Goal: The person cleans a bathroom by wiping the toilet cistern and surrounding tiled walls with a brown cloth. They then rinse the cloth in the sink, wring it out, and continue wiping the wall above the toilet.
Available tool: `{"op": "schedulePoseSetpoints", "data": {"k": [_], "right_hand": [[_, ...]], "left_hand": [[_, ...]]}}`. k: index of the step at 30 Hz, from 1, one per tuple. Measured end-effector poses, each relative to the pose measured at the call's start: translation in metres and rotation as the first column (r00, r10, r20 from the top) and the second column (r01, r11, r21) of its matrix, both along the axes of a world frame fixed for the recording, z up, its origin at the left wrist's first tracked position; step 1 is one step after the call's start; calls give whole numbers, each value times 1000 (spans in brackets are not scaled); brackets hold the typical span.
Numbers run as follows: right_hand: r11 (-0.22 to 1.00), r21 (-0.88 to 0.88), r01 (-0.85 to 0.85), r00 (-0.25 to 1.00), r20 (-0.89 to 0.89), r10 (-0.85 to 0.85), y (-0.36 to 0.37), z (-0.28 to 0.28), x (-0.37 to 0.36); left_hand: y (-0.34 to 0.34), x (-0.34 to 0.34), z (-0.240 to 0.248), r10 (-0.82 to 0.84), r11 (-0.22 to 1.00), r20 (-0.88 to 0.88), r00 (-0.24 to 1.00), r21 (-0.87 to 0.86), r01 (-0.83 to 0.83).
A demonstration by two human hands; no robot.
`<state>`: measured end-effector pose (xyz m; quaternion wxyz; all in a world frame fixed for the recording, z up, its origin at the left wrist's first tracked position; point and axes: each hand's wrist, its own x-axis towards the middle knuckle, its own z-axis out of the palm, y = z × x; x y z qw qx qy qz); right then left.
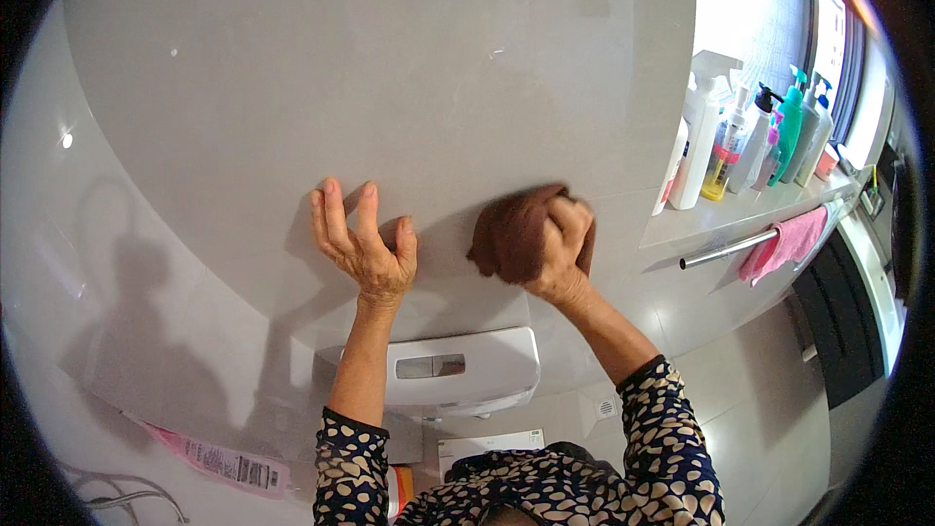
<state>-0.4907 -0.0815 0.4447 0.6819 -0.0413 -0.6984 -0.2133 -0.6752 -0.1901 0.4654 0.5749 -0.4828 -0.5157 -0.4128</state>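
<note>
My right hand [567, 248] is closed around a bunched brown cloth [511, 237], which is pressed against the glossy light-grey tiled wall [390, 88]. To its left, my left hand [367, 248] holds nothing; its fingers are spread and the tips rest on or very near the same wall. Below both hands stands a white toilet tank [506, 360] with a two-part flush button [430, 366] on its lid.
At the right, a ledge [682, 227] under the window carries several pump and spray bottles [693, 141]. A pink towel [774, 253] hangs over a metal bar [730, 246] below it. Lower left are a pink package [229, 463] and a hose [127, 497]. A floor drain [606, 409] shows.
</note>
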Motion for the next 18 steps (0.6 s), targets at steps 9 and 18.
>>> {"op": "schedulePoseSetpoints", "data": {"k": [9,18], "right_hand": [[994,-54,-96,995,34,98,27,69,30],[980,73,187,957,-237,-165,4,141,-22]], "left_hand": [[-2,-5,-2,9,1000,-23,1000,7,-9],[-2,-5,-4,-124,992,28,992,32,123]]}}
